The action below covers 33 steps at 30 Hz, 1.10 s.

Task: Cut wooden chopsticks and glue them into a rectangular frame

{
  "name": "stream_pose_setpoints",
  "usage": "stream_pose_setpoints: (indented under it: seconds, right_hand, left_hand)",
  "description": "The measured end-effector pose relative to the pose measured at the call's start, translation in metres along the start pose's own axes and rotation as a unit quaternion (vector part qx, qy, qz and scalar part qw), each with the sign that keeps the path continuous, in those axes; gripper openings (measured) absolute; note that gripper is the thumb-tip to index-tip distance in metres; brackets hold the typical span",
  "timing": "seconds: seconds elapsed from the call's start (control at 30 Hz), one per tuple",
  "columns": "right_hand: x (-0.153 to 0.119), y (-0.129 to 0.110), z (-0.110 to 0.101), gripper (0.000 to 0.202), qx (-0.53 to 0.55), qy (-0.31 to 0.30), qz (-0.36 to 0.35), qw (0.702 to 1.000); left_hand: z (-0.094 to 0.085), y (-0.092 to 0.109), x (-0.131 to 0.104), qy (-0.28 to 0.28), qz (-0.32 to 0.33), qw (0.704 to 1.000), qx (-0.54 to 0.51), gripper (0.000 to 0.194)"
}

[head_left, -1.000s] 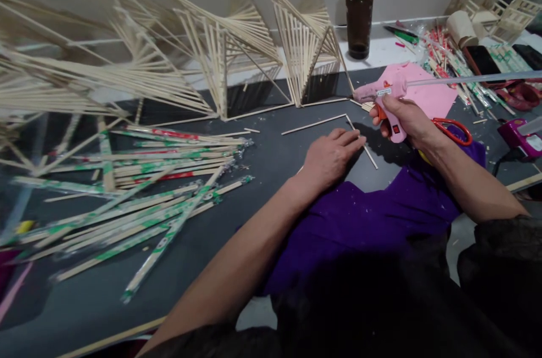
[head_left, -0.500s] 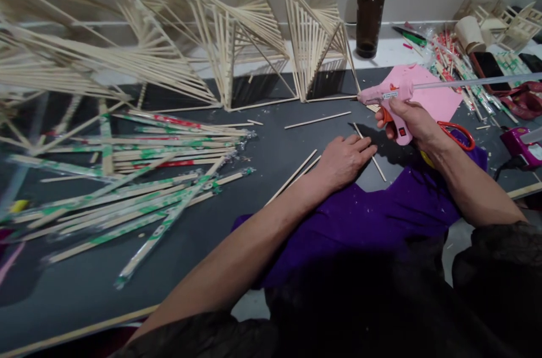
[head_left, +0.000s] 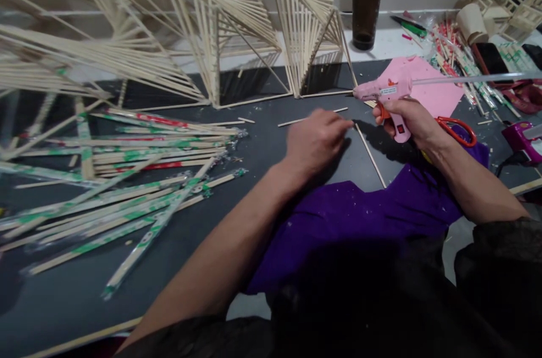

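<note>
My right hand (head_left: 409, 118) is wrapped round the handle of a pink glue gun (head_left: 387, 90), a clear glue stick out of its back and its nozzle pointing left. My left hand (head_left: 317, 140) is closed above the dark table, its fingertips near the upper end of a thin wooden stick (head_left: 371, 156); what it pinches, if anything, is too small to make out. Another stick (head_left: 292, 121) lies partly behind that hand. Behind them stands a twisted lattice of sticks (head_left: 302, 36). Purple cloth (head_left: 351, 211) lies at the table's near edge.
Wrapped chopsticks (head_left: 139, 188) spread over the left side, with more stick lattices (head_left: 237, 8) behind. A red-capped bottle (head_left: 366, 5) stands at the back. To the right are pink paper (head_left: 440, 92), orange-handled scissors (head_left: 459, 131), a phone (head_left: 489, 64) and a purple device (head_left: 523, 143).
My left hand has lifted and moved left and slightly up, its fingers drawn together. One stick's upper end has shifted slightly. The glue gun stays in my right hand; the view has shifted a little.
</note>
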State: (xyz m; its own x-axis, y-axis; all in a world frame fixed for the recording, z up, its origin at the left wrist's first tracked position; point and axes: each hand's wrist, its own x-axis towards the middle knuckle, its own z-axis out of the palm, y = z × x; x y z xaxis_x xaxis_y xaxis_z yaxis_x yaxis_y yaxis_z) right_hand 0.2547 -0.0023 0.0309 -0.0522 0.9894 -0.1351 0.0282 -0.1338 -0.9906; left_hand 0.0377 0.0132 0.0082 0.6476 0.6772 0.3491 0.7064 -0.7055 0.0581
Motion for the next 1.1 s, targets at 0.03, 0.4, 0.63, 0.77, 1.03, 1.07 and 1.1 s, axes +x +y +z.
stream_pose_setpoints:
  seconds: [0.03, 0.4, 0.63, 0.77, 1.03, 1.07, 1.1]
  right_hand:
    - [0.000, -0.001, 0.000, 0.029, -0.006, 0.001, 0.005, 1.000]
    - [0.001, 0.005, -0.003, 0.016, -0.028, -0.009, 0.022, 0.999]
    - [-0.002, 0.004, 0.002, 0.018, -0.067, 0.011, 0.022, 0.997]
    - [-0.003, 0.003, 0.005, 0.019, -0.090, 0.013, 0.030, 0.995]
    - [-0.006, 0.007, 0.008, 0.017, -0.171, 0.058, 0.051, 0.982]
    - [-0.006, 0.008, 0.007, 0.017, -0.180, 0.061, 0.052, 0.980]
    - [-0.006, 0.010, 0.007, 0.016, -0.186, 0.064, 0.052, 0.979]
  left_hand:
    - [-0.003, -0.008, 0.004, 0.000, -0.044, 0.999, 0.011, 0.032]
    - [0.007, -0.027, 0.025, -0.080, -0.137, 0.986, 0.042, 0.033]
    - [0.009, -0.030, 0.027, -0.113, -0.164, 0.979, 0.033, 0.034]
    - [0.008, -0.030, 0.027, -0.124, -0.167, 0.977, 0.033, 0.035]
    - [0.007, -0.029, 0.028, -0.136, -0.181, 0.974, 0.022, 0.037]
    - [0.007, -0.030, 0.027, -0.138, -0.179, 0.974, 0.018, 0.037]
    - [0.007, -0.030, 0.027, -0.138, -0.178, 0.974, 0.014, 0.037]
